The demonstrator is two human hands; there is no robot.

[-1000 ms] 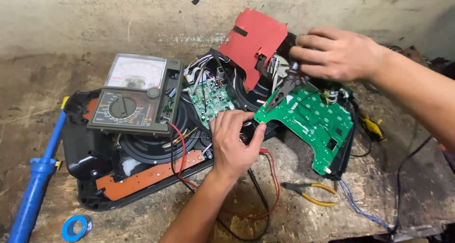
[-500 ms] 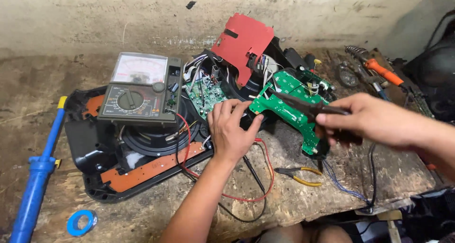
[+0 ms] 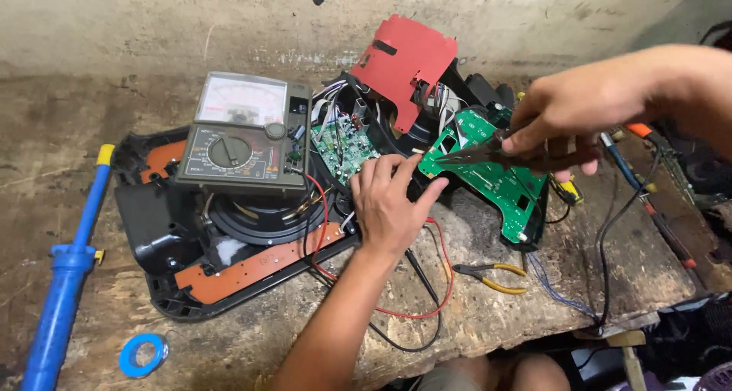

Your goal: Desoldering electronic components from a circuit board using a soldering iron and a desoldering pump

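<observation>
The worn wooden benchtop (image 3: 534, 315) carries an opened black appliance housing (image 3: 152, 231) across its left and middle. An analog multimeter (image 3: 244, 135) rests on the housing near the far edge. The green circuit board (image 3: 496, 177) lies right of centre, tilted. The right hand (image 3: 579, 109), up by the red cover (image 3: 404, 55) a second ago, now hovers over the board, closed around dark needle-nose pliers (image 3: 488, 151). The left hand (image 3: 389, 204), fingers loosely spread, steadies the board's left end as before. Bare room remains along the near edge, around the yellow-handled pliers (image 3: 492, 275).
</observation>
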